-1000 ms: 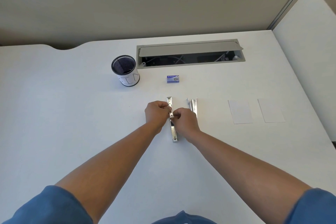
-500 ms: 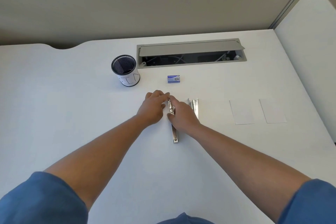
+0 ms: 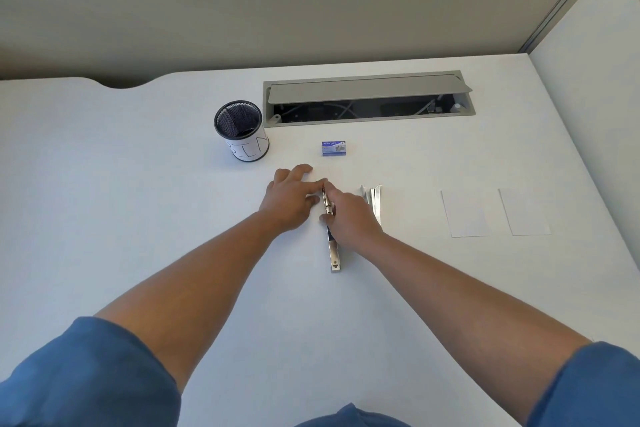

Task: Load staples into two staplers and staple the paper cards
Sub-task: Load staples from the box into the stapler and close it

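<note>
Stapler (image 3: 333, 246) flat between hands; right hand (image 3: 349, 215) grip pinching it, left hand (image 3: 291, 198) flat, fingers straight.

Your two forearms extend forward over the desk (image 3: 138, 204) and converge at its centre. Your left hand (image 3: 289, 196) lies palm down, fingers straight and loosely spread. Your right hand (image 3: 349, 215) sits just beside it, thumb and curled fingers forming a grip on the stapler (image 3: 333, 243).

Bright, even, soft light; faint shadows; sharp focus; wide-angle bending towards the edges.
</note>
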A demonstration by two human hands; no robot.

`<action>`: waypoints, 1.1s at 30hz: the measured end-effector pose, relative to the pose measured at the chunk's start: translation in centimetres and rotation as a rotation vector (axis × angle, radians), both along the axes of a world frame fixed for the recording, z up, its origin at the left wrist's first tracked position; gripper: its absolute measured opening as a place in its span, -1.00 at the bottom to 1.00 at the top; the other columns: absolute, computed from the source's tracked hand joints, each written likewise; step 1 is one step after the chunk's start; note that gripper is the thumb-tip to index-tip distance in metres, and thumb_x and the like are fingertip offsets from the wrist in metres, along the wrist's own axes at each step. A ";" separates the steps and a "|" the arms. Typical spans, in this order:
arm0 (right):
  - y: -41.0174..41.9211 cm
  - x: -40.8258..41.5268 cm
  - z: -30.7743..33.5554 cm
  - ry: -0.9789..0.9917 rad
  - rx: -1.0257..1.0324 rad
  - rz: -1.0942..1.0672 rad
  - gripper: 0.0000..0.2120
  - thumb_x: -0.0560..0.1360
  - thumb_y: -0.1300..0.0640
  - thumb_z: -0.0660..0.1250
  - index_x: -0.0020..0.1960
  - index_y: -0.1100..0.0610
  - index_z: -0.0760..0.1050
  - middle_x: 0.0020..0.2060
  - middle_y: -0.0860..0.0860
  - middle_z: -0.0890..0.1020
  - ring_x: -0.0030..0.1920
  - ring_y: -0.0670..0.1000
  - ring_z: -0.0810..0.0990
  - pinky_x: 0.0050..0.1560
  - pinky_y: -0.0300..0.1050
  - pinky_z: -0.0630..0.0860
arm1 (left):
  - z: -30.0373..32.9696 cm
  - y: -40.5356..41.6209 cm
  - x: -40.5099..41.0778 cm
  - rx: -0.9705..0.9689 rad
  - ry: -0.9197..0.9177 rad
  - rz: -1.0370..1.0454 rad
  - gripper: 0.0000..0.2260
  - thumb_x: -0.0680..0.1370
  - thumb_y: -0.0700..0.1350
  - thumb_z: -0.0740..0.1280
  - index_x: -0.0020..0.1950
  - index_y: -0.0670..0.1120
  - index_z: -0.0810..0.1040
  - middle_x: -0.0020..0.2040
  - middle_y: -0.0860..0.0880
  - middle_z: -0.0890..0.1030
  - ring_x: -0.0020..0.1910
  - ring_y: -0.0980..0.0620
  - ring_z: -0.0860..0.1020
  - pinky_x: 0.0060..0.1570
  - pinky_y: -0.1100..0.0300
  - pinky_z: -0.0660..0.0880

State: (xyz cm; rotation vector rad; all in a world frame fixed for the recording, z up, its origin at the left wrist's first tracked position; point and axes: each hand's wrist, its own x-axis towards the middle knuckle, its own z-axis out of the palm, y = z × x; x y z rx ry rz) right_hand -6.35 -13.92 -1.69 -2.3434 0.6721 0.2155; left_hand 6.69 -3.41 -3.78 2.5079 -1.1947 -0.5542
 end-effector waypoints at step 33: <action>1.6 -1.6 -0.7 -0.336 -0.167 -0.040 -0.77 0.51 0.31 0.38 0.14 0.16 0.52 -0.08 0.07 0.59 -0.12 0.16 0.55 -0.23 -0.06 0.36 | -0.1 0.0 0.3 0.025 0.086 0.038 -0.66 0.64 0.08 0.27 0.40 0.32 0.47 0.59 0.15 0.22 0.46 -0.07 0.13 0.39 -0.06 0.19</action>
